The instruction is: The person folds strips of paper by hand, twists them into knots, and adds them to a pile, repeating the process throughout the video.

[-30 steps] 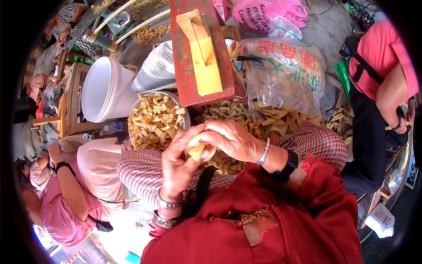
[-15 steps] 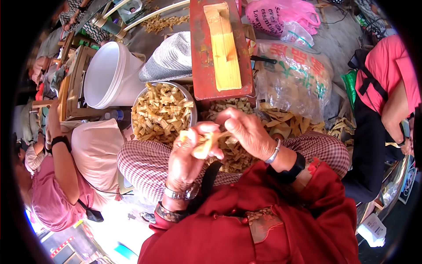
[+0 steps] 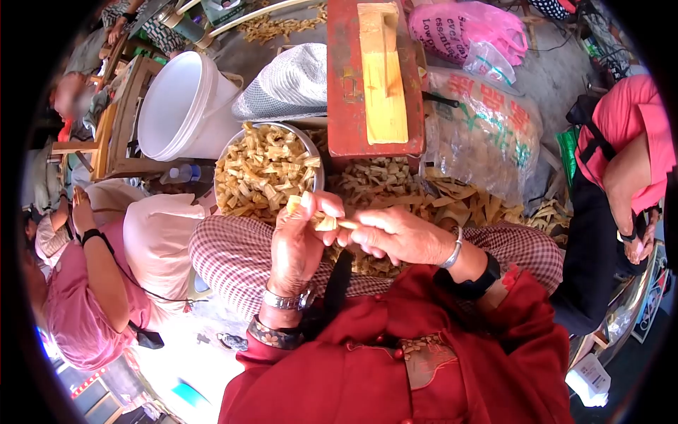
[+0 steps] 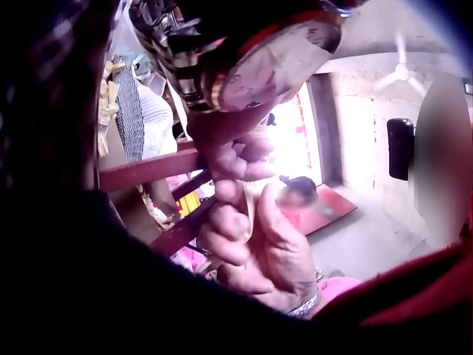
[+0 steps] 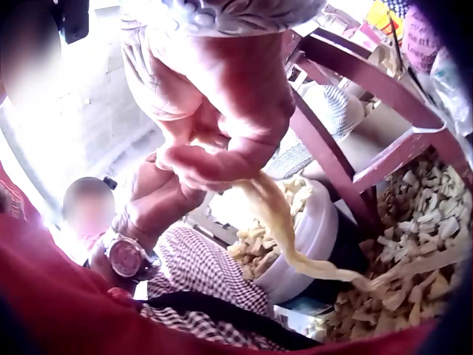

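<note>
My left hand, raised over the lap, pinches a folded pale yellow strip between thumb and fingers. Close on its right, my right hand grips the same strip with curled fingers. In the right wrist view the strip's long tail hangs twisted from under the right hand toward the heap below. The left wrist view has both hands' fingertips nearly together, a bit of strip between them. Just beyond the left hand stands a metal bowl full of small knotted yellow pieces.
A red bench bears a yellow wooden block. Beneath it lies a heap of loose pieces, with flat strips farther right. A white bucket and a clear printed bag flank the bench. People sit on both sides.
The hands were cupped together around the folded strip; the right hand then drew up and right, and now sits lower, beside the left. The head view has shifted, so the bench appears farther right.
</note>
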The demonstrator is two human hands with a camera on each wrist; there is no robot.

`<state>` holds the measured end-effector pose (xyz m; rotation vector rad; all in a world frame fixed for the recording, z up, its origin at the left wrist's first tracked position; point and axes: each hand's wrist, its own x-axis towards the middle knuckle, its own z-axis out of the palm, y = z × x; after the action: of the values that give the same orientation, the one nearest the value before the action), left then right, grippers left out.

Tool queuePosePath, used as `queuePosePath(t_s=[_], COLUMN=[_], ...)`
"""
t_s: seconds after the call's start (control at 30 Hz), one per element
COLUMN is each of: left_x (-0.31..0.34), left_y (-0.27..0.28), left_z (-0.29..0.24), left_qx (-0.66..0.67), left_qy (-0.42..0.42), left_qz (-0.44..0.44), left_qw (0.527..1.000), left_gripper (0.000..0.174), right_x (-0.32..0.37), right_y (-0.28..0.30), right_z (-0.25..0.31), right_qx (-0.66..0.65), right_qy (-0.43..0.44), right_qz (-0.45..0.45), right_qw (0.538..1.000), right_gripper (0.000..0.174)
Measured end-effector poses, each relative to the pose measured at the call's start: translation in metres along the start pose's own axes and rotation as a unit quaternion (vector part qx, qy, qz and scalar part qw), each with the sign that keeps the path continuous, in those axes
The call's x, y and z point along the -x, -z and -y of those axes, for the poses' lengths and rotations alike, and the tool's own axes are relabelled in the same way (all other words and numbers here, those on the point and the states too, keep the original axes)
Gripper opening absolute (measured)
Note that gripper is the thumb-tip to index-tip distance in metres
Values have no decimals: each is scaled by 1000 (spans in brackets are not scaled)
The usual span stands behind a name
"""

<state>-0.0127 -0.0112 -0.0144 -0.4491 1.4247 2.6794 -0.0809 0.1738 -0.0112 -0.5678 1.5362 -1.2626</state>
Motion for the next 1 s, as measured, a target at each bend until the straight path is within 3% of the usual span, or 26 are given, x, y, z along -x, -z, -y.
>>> queuePosePath(t_s=[0.03, 0.13, 0.3, 0.5, 0.6, 0.67, 0.73, 1.0], left_x=[1, 0, 1, 3, 4, 4, 10, 0], left_y=[1, -4, -14, -10, -6, 11, 10, 5], left_z=[2, 2, 5, 1, -4, -10, -25, -23], left_qx=[28, 77, -96, -56, 15, 71, 54, -1], left_qy=[17, 36, 51, 124, 113, 41, 32, 24], left_qz=[3, -2, 15, -35, -32, -22, -63, -4], left_qw=[999, 996, 994, 990, 993, 996, 996, 1000], left_gripper=[41, 43, 68, 22, 11, 9, 10, 9], right_x=[-9, -3, -2, -3, 0, 6, 10, 6], right_y=[-7, 0, -6, -10, -6, 0, 7, 25], right_z=[-20, -16, -9, -18, -13, -9, -4, -13], right_qx=[36, 64, 117, 196, 178, 167, 167, 163], right_qy=[200, 161, 162, 176, 185, 185, 185, 193], right_qz=[-67, -77, -132, -172, -162, -151, -133, -157], right_qw=[977, 982, 971, 949, 953, 957, 959, 955], right_gripper=[33, 30, 25, 28, 28, 28, 29, 31])
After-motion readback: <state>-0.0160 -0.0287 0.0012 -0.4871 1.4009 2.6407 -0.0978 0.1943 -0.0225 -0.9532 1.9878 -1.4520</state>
